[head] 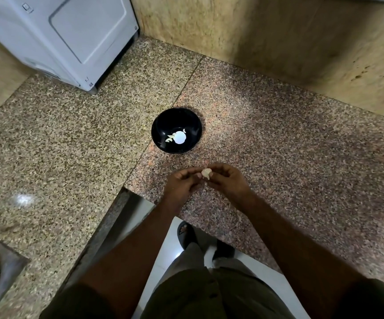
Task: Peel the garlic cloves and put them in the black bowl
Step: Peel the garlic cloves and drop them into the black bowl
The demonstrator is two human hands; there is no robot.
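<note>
— Speckled granite runs everywhere under me, doesn't it?

— Yes, the tabletop (pixel 278 139) is an L of polished stone, browner on my left and pinker on my right, with a seam between the two slabs. Mottled yellow stone wall (pixel 267 35) backs it.

— And the big white thing?

— A white appliance (pixel 71 38) stands at the far left corner of the tabletop, tilted in my wide view.

— Where's the bowl?

— My black bowl (pixel 176 130) sits near the seam, well clear of the appliance and just beyond my hands. A few peeled cloves (pixel 169 139) lie at its bottom beside a bright glare spot.

— Your hands?

— My left hand (pixel 183 181) and right hand (pixel 226 180) meet above the tabletop's near edge. Both have fingers curled, pinching one garlic clove (pixel 206 173) between them; it is pale, and I cannot tell how much skin is on it.

— Anything lower?

— My olive shorts, and a dark sandal (pixel 185 234) on the white floor.
</note>
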